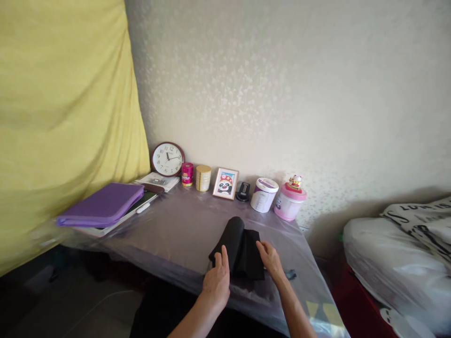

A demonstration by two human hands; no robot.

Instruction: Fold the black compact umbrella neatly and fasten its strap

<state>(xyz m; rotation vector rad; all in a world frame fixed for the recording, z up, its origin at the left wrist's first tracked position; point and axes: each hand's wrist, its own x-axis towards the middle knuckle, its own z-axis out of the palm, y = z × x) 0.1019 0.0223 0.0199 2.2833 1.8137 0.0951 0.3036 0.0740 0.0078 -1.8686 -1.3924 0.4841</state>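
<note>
A black folded cloth [228, 237] lies near the front edge of the table, one part bent over into a rounded roll and the other part a flatter flap on the right. My left hand [217, 279] grips the roll's near left side, with two fingers stretched up along it and the thumb hidden. At the flap's right edge, my right hand [270, 259] pinches the fabric between thumb and fingers. The table [176, 225] has a clear plastic cover under the cloth.
Along the wall stand a clock [168, 159], a pink can [187, 174], a yellow-lidded can [203, 178], a panda picture frame [225, 183], a black stapler-like object [243, 192], a white tub [264, 195] and a pink-lidded tub [289, 202]. A purple folder [102, 204] lies left.
</note>
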